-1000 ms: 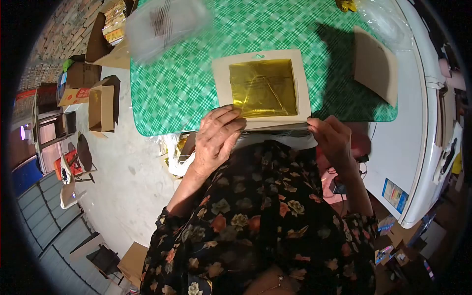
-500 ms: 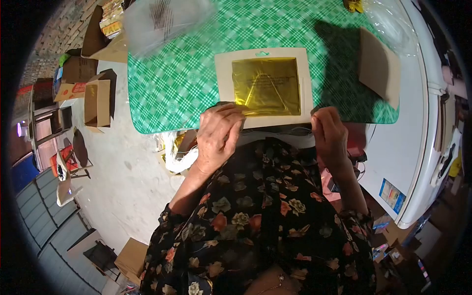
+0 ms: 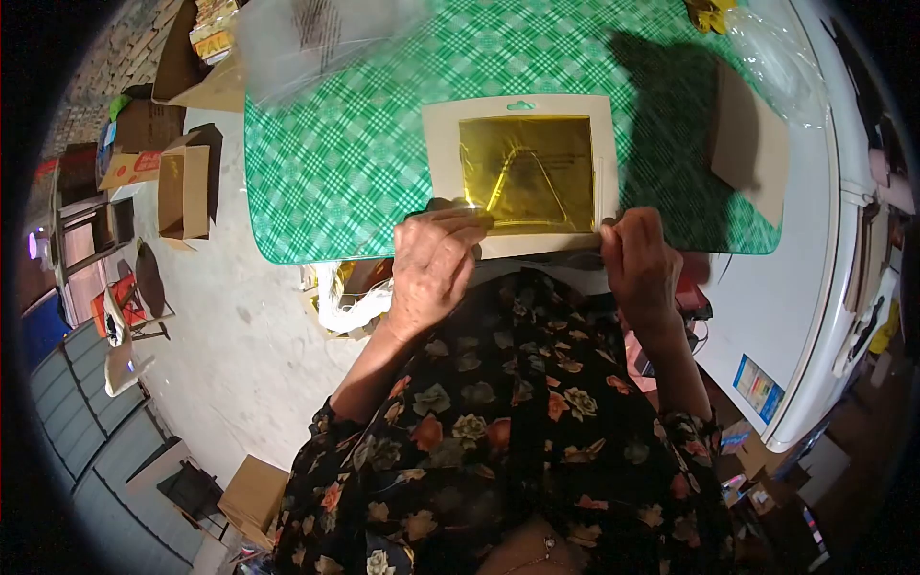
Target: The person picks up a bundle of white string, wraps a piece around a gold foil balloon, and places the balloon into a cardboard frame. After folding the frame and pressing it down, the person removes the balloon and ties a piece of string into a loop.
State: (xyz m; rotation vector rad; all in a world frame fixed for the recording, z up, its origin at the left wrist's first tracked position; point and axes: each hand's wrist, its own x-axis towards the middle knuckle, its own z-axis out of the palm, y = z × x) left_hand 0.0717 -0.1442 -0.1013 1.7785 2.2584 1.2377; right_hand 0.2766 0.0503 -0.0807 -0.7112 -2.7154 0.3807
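A flat tan cardboard package [image 3: 443, 158] with a hanger hole at its top lies at the near edge of the green checked table. Through its window shows a shiny yellow plastic film [image 3: 537, 172] with faint print and creased lines. My left hand [image 3: 434, 268] grips the package's lower left part, its fingers curled over the edge and partly covering the film. At the lower right corner, my right hand [image 3: 642, 268] pinches the cardboard between thumb and fingers.
The green checked tablecloth [image 3: 335, 163] carries a clear plastic bag [image 3: 326, 43] at the far left and a cardboard piece [image 3: 752, 144] at right. A white appliance [image 3: 767, 287] stands to the right. Open cardboard boxes [image 3: 184, 192] and white string [image 3: 345, 302] are at left.
The view has shifted slightly. The package sits a little lower and further right, and the film's creases and glare look different. Both hands keep their hold on the lower edge.
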